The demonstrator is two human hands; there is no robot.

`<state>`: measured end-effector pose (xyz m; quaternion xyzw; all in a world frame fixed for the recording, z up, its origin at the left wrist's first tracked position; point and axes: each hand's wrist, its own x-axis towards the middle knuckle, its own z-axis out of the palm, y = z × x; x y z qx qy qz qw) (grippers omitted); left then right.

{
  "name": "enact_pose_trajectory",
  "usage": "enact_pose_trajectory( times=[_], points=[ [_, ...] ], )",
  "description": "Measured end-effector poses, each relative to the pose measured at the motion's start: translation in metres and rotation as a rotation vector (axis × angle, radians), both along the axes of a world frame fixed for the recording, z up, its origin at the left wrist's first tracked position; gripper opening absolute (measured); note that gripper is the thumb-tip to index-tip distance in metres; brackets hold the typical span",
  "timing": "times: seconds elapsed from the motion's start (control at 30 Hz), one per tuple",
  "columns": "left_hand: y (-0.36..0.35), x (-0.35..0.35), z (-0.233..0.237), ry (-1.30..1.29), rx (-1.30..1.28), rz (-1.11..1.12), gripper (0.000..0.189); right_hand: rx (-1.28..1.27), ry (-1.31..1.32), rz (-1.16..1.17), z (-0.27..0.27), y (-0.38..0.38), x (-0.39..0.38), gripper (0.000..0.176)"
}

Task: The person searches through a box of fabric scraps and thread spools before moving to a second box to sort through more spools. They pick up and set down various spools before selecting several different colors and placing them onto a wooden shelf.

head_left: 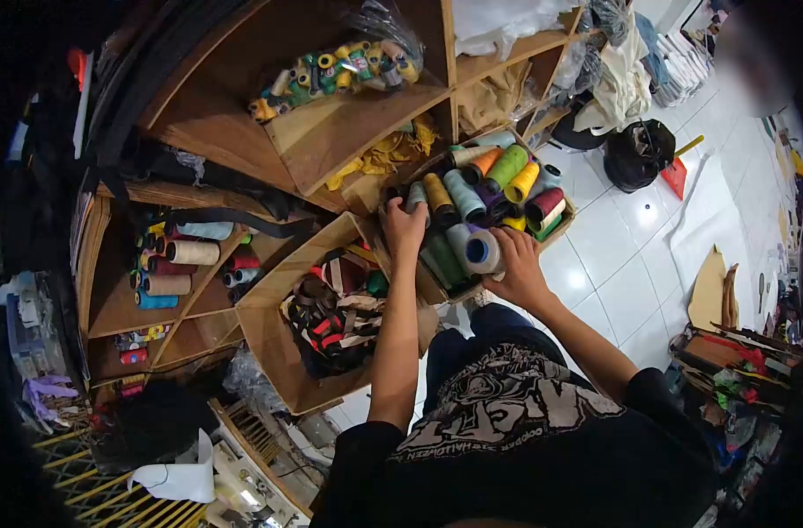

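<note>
A cardboard box (pixel 555 231) holds several large thread cones, among them a green cone (pixel 507 167), a yellow cone (pixel 522 181) and a maroon cone (pixel 544 203). My right hand (pixel 518 264) is closed around a whitish thread cone (pixel 482 252), tilted so its blue core end faces up, over the box's near side. My left hand (pixel 403 226) is closed at the box's left rim, its thumb side close to a grey thread cone (pixel 416 195). Its fingertips are partly hidden.
A second cardboard box (pixel 265 308) with mixed straps and scraps stands left of my forearm. Wooden shelves (pixel 357 123) hold a bag of small spools (pixel 340 70) and more cones (pixel 195 253). A red dustpan (pixel 674 178) lies on the tiled floor (pixel 595 251).
</note>
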<state>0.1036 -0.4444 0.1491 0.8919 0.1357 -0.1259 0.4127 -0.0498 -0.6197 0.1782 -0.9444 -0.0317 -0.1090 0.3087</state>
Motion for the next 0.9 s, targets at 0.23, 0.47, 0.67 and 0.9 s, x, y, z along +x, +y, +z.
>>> enact_pose_trajectory(
  times=[0.23,0.47,0.67,0.9],
  points=[
    [0.008,-0.014,0.006,-0.065,0.026,0.029,0.057,0.013,-0.003,-0.03,-0.001,0.006,0.003,0.079],
    [0.016,-0.028,0.002,-0.13,0.047,0.085,0.053,0.018,-0.026,-0.032,0.003,0.009,0.001,0.08],
    [0.02,-0.043,0.009,-0.222,-0.025,0.169,0.044,0.009,-0.025,-0.042,0.002,0.012,0.0,0.08],
    [0.079,-0.095,0.021,-0.532,-0.09,0.336,0.035,0.15,-0.05,0.002,0.011,0.01,0.0,0.078]
  ],
)
